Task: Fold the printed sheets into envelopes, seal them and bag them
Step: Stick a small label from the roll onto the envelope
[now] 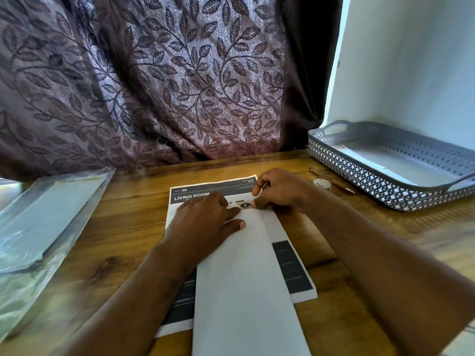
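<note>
Wooden table [115, 214] holds sheets [244, 278] headed "LIVING ROOM"; left hand [205, 217] presses flat; right hand [277, 194] pinches one.

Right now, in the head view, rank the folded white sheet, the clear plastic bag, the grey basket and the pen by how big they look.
1. folded white sheet and clear plastic bag: look alike; the sheet sits nearest the camera, so unranked.
2. grey basket, cut by the frame edge.
3. pen, smallest.
</note>
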